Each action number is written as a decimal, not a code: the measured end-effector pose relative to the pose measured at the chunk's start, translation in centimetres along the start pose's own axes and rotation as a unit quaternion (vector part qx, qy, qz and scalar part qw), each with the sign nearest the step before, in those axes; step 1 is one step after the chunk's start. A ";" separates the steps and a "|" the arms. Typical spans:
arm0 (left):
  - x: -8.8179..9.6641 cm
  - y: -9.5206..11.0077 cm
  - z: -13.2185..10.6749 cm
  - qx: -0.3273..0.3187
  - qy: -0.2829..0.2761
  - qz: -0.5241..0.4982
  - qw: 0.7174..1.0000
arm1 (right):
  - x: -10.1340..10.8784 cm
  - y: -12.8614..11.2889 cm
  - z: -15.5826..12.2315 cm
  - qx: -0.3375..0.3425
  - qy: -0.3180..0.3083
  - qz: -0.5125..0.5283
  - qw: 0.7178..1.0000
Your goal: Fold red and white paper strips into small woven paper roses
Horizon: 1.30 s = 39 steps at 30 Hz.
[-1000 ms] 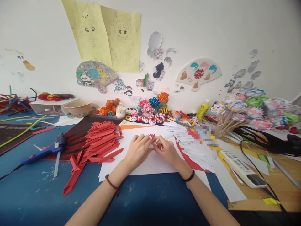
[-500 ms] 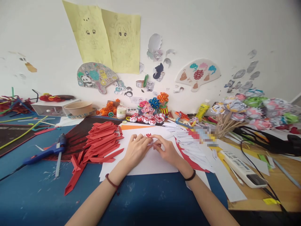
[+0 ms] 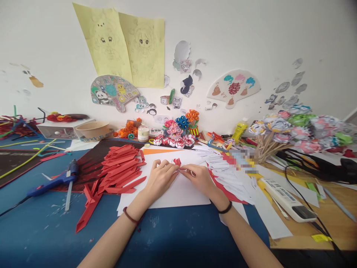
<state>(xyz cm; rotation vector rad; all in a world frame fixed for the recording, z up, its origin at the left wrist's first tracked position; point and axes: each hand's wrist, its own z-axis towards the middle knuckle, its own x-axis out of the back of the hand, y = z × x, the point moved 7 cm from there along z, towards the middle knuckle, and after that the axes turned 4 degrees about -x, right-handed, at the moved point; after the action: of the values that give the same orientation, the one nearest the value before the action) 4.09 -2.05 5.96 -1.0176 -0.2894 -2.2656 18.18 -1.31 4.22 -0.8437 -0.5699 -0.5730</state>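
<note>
My left hand [image 3: 160, 178] and my right hand [image 3: 198, 177] meet over a white sheet [image 3: 178, 193] on the blue table. Both pinch a small folded piece of red and white paper [image 3: 176, 162], whose tip sticks up between the fingertips. The fingers of both hands are curled and pressed together on it. A pile of folded red paper strips [image 3: 119, 167] lies just left of my left hand. A fan of white folded strips [image 3: 223, 167] lies right of my right hand.
A blue glue gun [image 3: 55, 180] lies at the left with its cord. A row of small paper flowers [image 3: 174, 141] and jars stands by the wall. Paper flower bouquets [image 3: 292, 128] lie at the right, with a white power strip [image 3: 287, 201] and black cables.
The hands have shifted slightly on the sheet and reworked the small red piece. The right fingers have flattened down beside it.
</note>
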 end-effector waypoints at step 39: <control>-0.1 1.3 0.0 -0.001 0.036 0.075 0.997 | -1.0 -2.0 -0.8 0.117 0.081 -0.155 0.978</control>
<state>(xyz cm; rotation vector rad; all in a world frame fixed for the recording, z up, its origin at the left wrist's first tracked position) 4.94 -2.98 5.76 -0.9252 -0.1732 -2.1618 16.34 -2.81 4.17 -0.4816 -0.6102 -0.8324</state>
